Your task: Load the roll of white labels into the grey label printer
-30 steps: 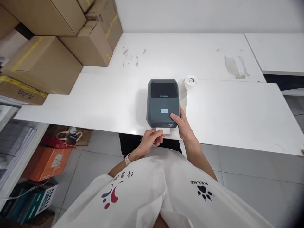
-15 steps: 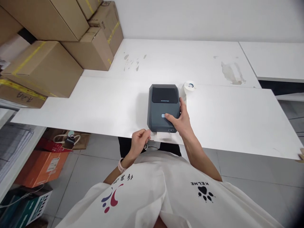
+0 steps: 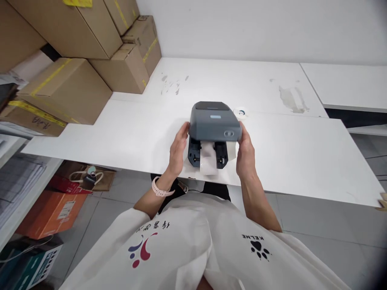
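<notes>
A dark grey label printer stands near the table's front edge with its lid tilted up. Beneath the lid the black inner base shows, and a strip of white label paper runs out over its front. My left hand grips the lid's left side, fingertips at its edge. On the opposite side my right hand holds the lid's right edge, its fingers partly hidden behind the lid. A roll of white labels lies behind the printer to the right, partly covered by it.
Cardboard boxes with yellow tape are stacked at the back left. The white table stretches to both sides, with stained patches towards the wall. An orange box and a paper bag sit low on the left.
The printer's lid has come up and the inside is exposed. My left hand has moved from the front lower corner up to the lid's left side; my right thumb has left the lid's top.
</notes>
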{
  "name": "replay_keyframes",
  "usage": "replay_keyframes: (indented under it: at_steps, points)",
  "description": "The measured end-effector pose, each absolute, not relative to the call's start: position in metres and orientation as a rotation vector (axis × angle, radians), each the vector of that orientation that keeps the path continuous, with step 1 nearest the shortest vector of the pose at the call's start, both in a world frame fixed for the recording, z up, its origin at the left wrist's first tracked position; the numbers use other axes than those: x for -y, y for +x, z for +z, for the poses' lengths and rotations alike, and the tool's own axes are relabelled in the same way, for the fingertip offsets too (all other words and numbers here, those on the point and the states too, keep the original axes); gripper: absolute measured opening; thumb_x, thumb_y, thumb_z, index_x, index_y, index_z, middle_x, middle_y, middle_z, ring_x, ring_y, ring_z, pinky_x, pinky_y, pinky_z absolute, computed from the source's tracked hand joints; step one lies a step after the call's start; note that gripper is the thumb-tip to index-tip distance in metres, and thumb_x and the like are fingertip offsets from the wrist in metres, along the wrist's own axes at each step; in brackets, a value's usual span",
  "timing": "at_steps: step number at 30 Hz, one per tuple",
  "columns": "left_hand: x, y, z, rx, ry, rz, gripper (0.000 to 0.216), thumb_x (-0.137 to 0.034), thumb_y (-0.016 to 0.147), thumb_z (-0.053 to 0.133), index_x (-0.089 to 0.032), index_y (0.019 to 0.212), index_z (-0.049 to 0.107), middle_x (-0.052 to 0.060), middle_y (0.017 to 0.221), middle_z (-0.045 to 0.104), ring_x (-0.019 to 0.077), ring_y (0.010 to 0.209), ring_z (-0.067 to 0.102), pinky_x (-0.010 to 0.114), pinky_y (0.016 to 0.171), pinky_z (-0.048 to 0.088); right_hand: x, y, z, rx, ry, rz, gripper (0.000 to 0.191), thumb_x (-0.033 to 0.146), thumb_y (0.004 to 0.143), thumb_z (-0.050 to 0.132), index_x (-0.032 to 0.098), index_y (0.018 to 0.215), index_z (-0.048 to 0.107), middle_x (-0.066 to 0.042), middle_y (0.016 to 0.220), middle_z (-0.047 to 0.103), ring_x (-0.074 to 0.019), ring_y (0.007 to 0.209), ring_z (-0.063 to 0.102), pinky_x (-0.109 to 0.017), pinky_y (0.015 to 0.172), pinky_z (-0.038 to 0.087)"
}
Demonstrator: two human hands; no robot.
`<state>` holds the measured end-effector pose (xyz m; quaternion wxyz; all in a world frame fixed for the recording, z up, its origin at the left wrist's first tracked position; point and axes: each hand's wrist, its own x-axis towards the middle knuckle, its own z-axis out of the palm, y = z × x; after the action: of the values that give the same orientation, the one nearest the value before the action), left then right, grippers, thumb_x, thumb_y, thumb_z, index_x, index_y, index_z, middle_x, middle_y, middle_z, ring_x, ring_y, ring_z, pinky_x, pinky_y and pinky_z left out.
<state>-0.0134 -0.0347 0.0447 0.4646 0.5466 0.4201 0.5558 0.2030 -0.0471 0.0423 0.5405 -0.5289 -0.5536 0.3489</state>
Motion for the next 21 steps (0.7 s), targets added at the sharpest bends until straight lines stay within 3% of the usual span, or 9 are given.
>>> replay_keyframes:
  at_steps: [5,11,14,16,18,21]
  points:
    - [-0.015,-0.006,0.036,-1.197,1.418,1.260,0.072,-0.051,0.092,0.065,-0.033,0.157,0.038,0.007,0.170,0.037,0.0341,0.161,0.028,0.053,0.129,0.027,-0.012,0.198,0.070,1.511,-1.240,0.552,0.079,0.078,0.097,0.035,0.042,0.166,0.019,0.000,0.171,0.033,-0.0335,0.160,0.029,-0.058,0.130,0.024]
    - [-0.028,0.005,0.008,-1.356,1.424,1.074,0.087,-0.031,0.080,0.075,-0.030,0.158,0.036,0.011,0.167,0.042,0.0410,0.155,0.035,0.060,0.126,0.029,-0.075,0.206,0.072,1.591,-1.392,0.313,0.082,0.074,0.098,0.039,0.033,0.166,0.020,-0.010,0.160,0.049,-0.0372,0.151,0.042,-0.062,0.121,0.035]
    - [-0.024,0.005,0.008,-1.367,1.457,1.072,0.086,-0.027,0.083,0.071,-0.031,0.160,0.033,0.010,0.167,0.042,0.0396,0.154,0.038,0.059,0.123,0.034,-0.068,0.208,0.070,1.516,-1.475,0.207,0.064,0.060,0.102,0.040,0.028,0.157,0.042,-0.012,0.148,0.060,-0.0340,0.134,0.059,-0.054,0.110,0.048]
    - [-0.022,0.006,0.010,-1.394,1.478,1.051,0.084,-0.026,0.085,0.067,-0.031,0.160,0.032,0.010,0.167,0.041,0.0392,0.152,0.042,0.058,0.120,0.039,-0.056,0.203,0.072,1.545,-1.519,0.157,0.049,0.045,0.105,0.034,0.023,0.140,0.061,-0.013,0.134,0.069,-0.0297,0.120,0.067,-0.046,0.104,0.053]
    - [-0.021,0.006,0.012,-1.426,1.506,1.042,0.083,-0.024,0.085,0.064,-0.029,0.161,0.032,0.011,0.167,0.042,0.0394,0.148,0.047,0.058,0.118,0.041,-0.046,0.193,0.074,1.867,-1.592,0.177,0.047,0.032,0.105,0.030,0.020,0.128,0.069,-0.013,0.128,0.073,-0.0280,0.117,0.068,-0.042,0.101,0.053]
    - [-0.022,0.008,0.010,-1.429,1.530,1.074,0.086,-0.019,0.084,0.060,-0.025,0.163,0.028,0.013,0.165,0.045,0.0386,0.148,0.048,0.059,0.121,0.037,-0.048,0.172,0.073,2.492,-1.681,0.271,0.042,0.018,0.099,0.039,0.015,0.122,0.074,-0.018,0.126,0.075,-0.0325,0.120,0.069,-0.045,0.105,0.048]
